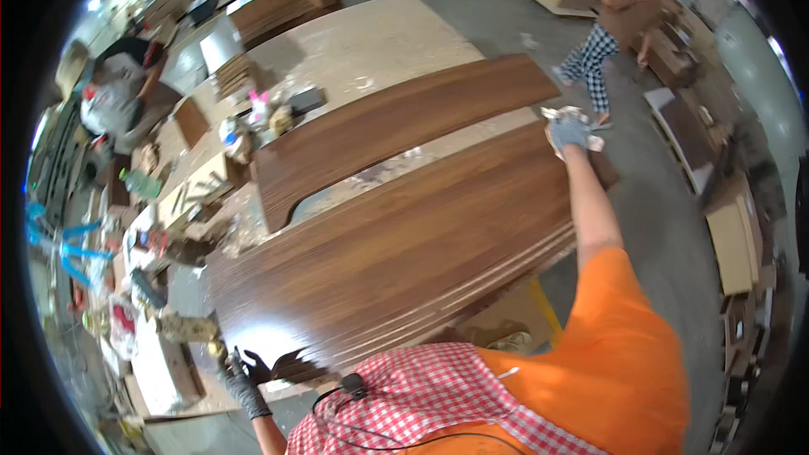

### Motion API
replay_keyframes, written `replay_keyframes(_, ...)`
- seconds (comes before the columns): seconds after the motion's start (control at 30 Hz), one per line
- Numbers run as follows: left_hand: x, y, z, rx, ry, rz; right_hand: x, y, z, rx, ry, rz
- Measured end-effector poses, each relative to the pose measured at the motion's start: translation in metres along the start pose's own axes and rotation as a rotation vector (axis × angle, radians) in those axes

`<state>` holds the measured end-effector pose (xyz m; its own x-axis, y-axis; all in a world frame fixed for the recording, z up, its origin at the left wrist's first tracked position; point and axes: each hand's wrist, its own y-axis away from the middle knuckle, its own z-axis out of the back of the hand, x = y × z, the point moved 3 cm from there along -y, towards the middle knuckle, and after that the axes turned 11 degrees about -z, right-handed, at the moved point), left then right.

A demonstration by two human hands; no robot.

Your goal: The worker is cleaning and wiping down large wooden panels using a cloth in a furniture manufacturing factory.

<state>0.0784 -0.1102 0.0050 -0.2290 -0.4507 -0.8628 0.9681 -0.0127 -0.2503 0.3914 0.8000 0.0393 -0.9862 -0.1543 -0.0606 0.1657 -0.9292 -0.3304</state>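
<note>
Right under my chin, the red checked apron [421,388] over an orange shirt. My left hand [244,375], black-gloved, fingers curled onto the near corner of the big dark wood panel [396,244]; my right hand [569,132], grey-gloved, clamps its far corner. The panel lies across the dusty workbench [371,42], just beside a second, narrower brown board [396,122]. Further out, a person in checked trousers [594,59] stands on the concrete floor.
</note>
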Motion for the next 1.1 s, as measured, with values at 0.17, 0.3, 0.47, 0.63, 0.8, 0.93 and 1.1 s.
replay_keyframes(0.17, -0.043, 0.025, -0.039, 0.078, -0.236, -0.091, 0.013, 0.071, 0.040, -0.156, -0.165, 0.335)
replay_keyframes(0.3, -0.087, 0.050, -0.062, 0.071, 0.123, 0.183, 0.139, 0.213, 0.117, -0.058, -0.533, 0.743)
replay_keyframes(0.47, -0.058, 0.055, -0.043, 0.089, 0.101, 0.102, 0.294, 0.370, 0.195, 0.098, -0.690, 1.172)
replay_keyframes(0.63, -0.057, 0.034, -0.040, 0.128, 0.276, 0.040, 0.406, 0.466, 0.243, 0.160, -0.933, 1.377)
replay_keyframes(0.8, 0.018, 0.035, -0.002, 0.010, 0.367, 0.496, 0.383, 0.558, 0.291, 0.302, -1.076, 1.587)
replay_keyframes(0.93, 0.040, 0.032, 0.015, 0.179, 0.240, 0.493, 0.302, 0.540, 0.264, 0.296, -1.040, 1.543)
replay_keyframes(1.1, -0.004, 0.020, -0.003, 0.017, 0.046, 0.046, 0.173, 0.396, 0.209, 0.268, -0.637, 0.995)
